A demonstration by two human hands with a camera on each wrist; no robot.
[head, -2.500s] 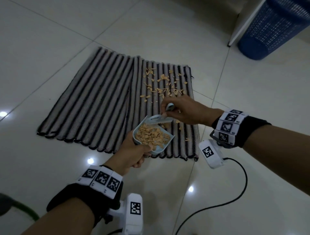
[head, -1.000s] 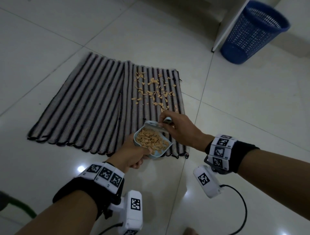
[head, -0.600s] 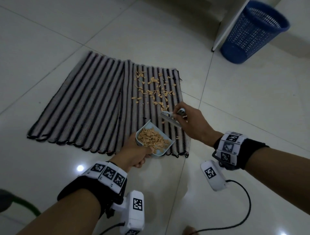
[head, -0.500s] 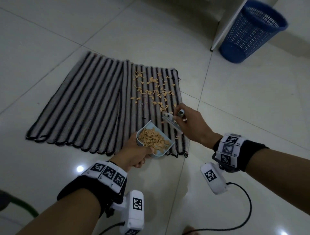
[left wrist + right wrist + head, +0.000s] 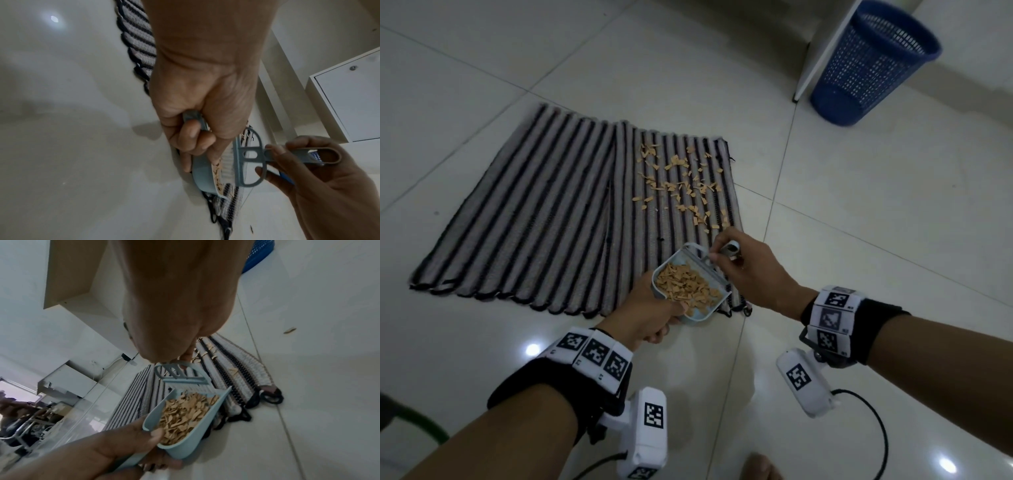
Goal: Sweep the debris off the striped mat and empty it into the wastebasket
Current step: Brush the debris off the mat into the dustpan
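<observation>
The striped mat (image 5: 544,219) lies flat on the tiled floor, with tan debris (image 5: 681,185) scattered over its right part. My left hand (image 5: 650,315) grips the handle of a light blue dustpan (image 5: 709,310) heaped with tan chips, held over the mat's near right corner. My right hand (image 5: 743,263) holds a small light blue brush (image 5: 244,155) by its handle, with the bristles at the dustpan's open far edge. The blue mesh wastebasket (image 5: 873,61) stands at the far right. In the right wrist view the brush (image 5: 180,378) sits just beyond the chips in the dustpan (image 5: 185,417).
A white cabinet panel (image 5: 822,51) stands just left of the wastebasket. A single chip (image 5: 289,330) lies on the bare tile right of the mat. A black cable (image 5: 876,431) trails from my right wrist. A bare toe (image 5: 760,466) shows at the bottom edge.
My right hand lifted the brush away to the right of the dustpan, then brought it back to the dustpan's far edge. The left hand has kept the dustpan almost still.
</observation>
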